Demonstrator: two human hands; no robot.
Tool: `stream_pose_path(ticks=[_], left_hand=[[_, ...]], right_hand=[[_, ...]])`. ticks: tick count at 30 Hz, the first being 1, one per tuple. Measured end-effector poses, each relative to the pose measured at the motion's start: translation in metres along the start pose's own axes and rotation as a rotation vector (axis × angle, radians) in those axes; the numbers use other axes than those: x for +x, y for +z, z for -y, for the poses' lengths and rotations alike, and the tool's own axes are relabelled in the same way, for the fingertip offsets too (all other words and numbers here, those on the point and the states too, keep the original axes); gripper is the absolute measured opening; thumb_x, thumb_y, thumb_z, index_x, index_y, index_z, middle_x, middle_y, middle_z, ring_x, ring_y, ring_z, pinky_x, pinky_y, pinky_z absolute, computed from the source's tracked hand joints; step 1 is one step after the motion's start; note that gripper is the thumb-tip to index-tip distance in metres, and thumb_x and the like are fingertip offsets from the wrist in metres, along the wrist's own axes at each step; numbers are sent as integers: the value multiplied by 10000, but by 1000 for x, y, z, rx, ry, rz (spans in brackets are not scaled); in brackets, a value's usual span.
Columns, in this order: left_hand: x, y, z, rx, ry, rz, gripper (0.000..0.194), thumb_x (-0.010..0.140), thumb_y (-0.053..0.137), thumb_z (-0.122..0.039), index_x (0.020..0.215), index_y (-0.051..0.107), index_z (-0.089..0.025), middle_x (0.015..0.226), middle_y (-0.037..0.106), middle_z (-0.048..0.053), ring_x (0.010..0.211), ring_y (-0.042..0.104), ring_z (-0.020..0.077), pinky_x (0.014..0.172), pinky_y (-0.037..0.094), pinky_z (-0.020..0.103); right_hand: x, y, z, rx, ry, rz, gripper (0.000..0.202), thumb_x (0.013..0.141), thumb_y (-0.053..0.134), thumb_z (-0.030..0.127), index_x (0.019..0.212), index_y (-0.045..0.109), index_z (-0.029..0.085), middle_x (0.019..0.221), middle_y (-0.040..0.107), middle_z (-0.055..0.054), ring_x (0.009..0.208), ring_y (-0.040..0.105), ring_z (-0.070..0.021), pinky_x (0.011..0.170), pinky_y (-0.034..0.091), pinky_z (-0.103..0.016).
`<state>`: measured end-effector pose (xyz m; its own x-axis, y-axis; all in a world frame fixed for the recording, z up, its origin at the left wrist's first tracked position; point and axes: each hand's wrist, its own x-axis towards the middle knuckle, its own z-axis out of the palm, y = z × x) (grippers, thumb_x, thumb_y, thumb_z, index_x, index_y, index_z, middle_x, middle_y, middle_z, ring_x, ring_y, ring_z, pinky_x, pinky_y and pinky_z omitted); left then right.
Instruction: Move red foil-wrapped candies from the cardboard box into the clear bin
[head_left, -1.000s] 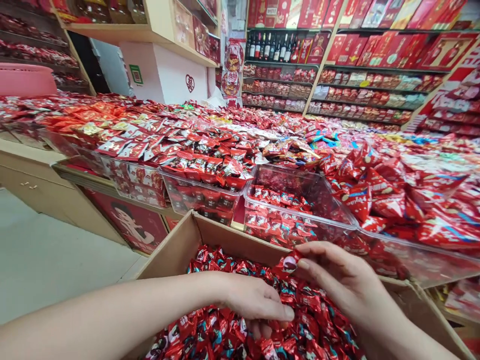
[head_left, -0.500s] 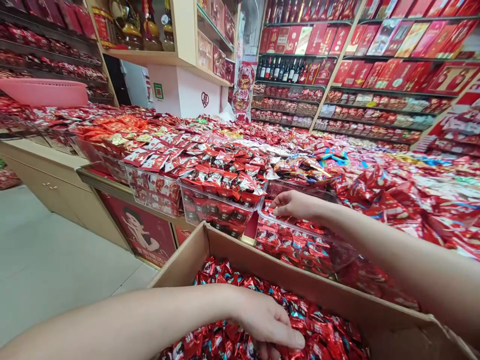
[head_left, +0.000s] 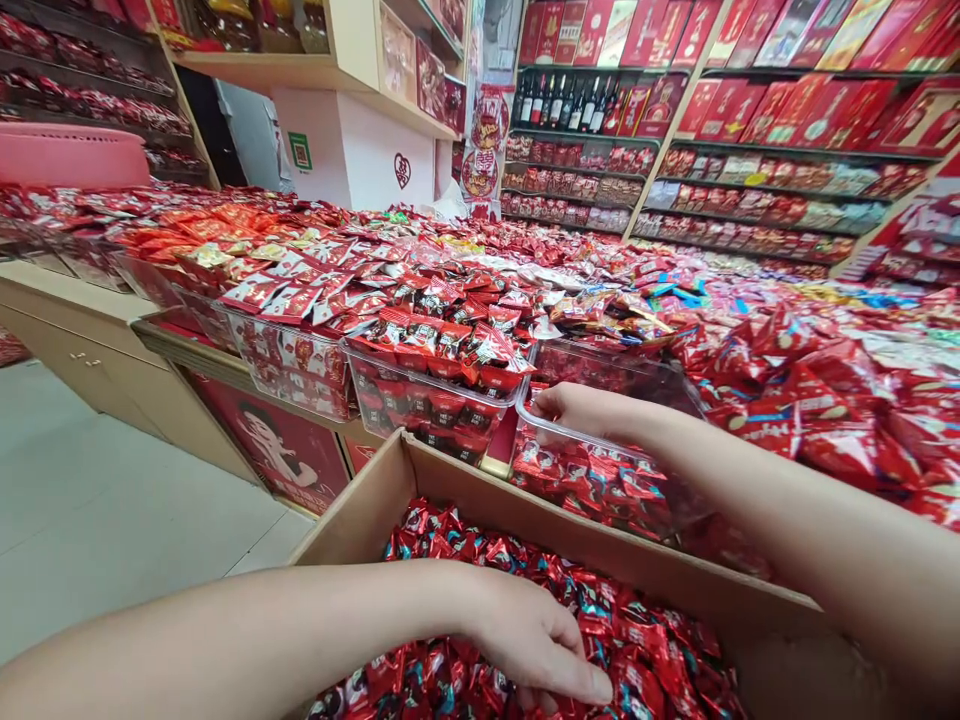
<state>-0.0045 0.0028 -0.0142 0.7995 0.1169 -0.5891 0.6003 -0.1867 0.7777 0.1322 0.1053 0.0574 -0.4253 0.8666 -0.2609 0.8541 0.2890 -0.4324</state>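
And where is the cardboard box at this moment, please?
In the head view, the cardboard box, with the left hand inside it, is at the bottom, slightly right of centre, in front of the clear tubs.

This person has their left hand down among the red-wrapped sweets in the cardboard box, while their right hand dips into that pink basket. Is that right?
Not quite: the right hand dips into the clear plastic bin just beyond the cardboard box, not the pink basket, as the head view shows. The left hand is indeed among the red-wrapped sweets.
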Motion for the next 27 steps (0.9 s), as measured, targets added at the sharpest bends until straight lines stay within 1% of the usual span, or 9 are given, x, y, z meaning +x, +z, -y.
stream_pose_path(ticks=[5,12,16,18,19,22,24,26,27], left_hand=[[-3,1,-1,14,-7,-9,341,730,407,-459,582,471,-159,567,506,-13,477,473,83,494,383,202],[-1,1,-1,-35,-48,-24,315,743,403,-445,605,460,-168,577,525,-10,505,478,91,513,370,208],[0,2,1,-43,-21,-54,336,740,403,-466,635,507,-164,575,522,-4,457,457,83,515,369,220],[1,2,1,-145,-21,-74,419,730,360,-546,691,535,-167,551,501,-5,426,435,82,519,371,237],[1,2,1,-244,-28,-74,482,724,310,-592,726,541,-169,539,487,-6,411,424,83,520,373,249],[0,-1,-1,-642,12,-19,658,699,111,-676,837,529,-187,554,473,-3,408,431,96,530,382,293],[-3,-3,-3,-841,104,38,716,670,41,-701,904,503,-207,612,498,10,442,464,111,553,386,322],[-6,-6,-4,-936,195,76,744,642,20,-724,946,472,-218,665,517,20,472,485,123,573,384,342],[-7,-7,-4,-957,222,88,752,631,18,-733,958,457,-218,674,519,22,481,491,126,578,383,348]], right_hand=[[-2,-1,2,-61,5,-40,99,609,556,174,705,575,162,653,602,4,625,536,-141,493,368,-189],[-5,-1,2,-107,2,-65,127,602,559,171,722,601,164,674,617,-8,635,550,-155,489,380,-194],[-1,1,-1,-121,-35,-135,103,630,554,164,722,598,155,694,620,-19,646,552,-153,520,392,-200],[2,0,-2,-128,-62,-200,78,649,551,166,711,596,150,692,619,-23,639,549,-148,536,394,-207],[3,-2,-1,-130,-77,-241,69,662,549,172,709,594,148,692,617,-24,636,547,-145,544,395,-209],[-8,-11,9,-135,-135,-387,88,718,511,183,747,586,150,733,608,-26,671,535,-135,597,392,-215],[-28,-17,20,-126,-201,-499,111,753,478,187,799,575,161,766,597,-18,694,525,-124,631,386,-214],[-56,-16,31,-82,-295,-597,111,771,470,201,822,564,174,773,589,-6,686,520,-114,633,386,-208],[-72,-11,34,-46,-333,-620,103,777,472,212,815,562,180,757,587,-1,664,520,-109,615,390,-203]])
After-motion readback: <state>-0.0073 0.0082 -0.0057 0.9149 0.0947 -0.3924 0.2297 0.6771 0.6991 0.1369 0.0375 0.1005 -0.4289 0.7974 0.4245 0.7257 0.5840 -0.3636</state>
